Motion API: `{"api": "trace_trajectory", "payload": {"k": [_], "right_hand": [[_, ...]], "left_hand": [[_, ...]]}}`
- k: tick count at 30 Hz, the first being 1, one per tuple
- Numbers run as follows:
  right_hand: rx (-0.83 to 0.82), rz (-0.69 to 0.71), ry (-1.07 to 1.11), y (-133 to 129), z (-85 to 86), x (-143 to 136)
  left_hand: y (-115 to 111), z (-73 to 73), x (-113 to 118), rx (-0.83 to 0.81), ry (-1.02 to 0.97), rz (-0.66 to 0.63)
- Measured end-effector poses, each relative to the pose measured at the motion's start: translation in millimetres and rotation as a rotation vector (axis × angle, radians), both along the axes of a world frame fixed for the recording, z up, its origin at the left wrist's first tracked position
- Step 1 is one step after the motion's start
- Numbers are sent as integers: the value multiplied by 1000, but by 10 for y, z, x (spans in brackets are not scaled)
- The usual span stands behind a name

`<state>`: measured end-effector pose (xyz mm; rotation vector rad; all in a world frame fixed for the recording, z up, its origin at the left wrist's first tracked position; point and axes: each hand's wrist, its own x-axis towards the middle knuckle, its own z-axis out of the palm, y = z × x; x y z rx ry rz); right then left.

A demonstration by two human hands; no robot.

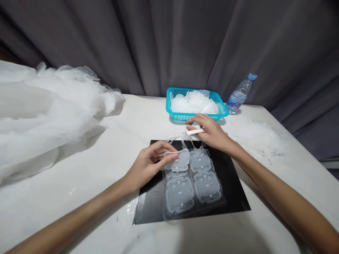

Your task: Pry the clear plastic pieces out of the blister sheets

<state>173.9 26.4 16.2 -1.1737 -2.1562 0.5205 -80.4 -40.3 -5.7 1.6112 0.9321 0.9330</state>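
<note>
My left hand (155,160) pinches a thin, translucent rounded-square piece (180,160) between thumb and fingers, raised over the upper left of a sheet of similar pieces. That clear sheet (180,195) lies on a black mat (233,190), and its pieces show small round and oblong marks. My right hand (212,132) is closed around a slim white stick-like tool (195,131), just beyond the mat's far edge. Loose strips of clear film (188,141) hang below it, over the sheet's upper right; whether the fingers hold them too is unclear.
A turquoise basket (194,116) with white translucent pieces stands at the back, beside a water bottle (239,95). A large pile of white translucent pieces (47,113) covers the left. Scraps (259,139) lie on the white table (106,218) at right. A grey curtain (169,46) hangs behind.
</note>
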Motion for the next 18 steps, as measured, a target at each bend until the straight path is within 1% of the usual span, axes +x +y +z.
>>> {"api": "trace_trajectory", "payload": {"k": [1,4,6,7,9,13,18], "right_hand": [[-18,45,43,-55,70,23],[-191,275,110,-247,246,48],[-250,384,116,-346,303,40],[-252,412,123,-377,311,32],[-235,434,150,-405,301,19],[-210,413,188,-395,269,19],[-218,407,192,-387,287,39]], "left_hand": [[-1,2,1,-16,-21,-5],[-20,16,-3,-26,-47,-20],[-32,26,-6,-18,-51,-10],[-36,31,-6,-12,-51,-3],[-41,41,-3,-7,-50,8],[-57,76,8,-20,-53,13],[-76,119,22,-10,-56,10]]}}
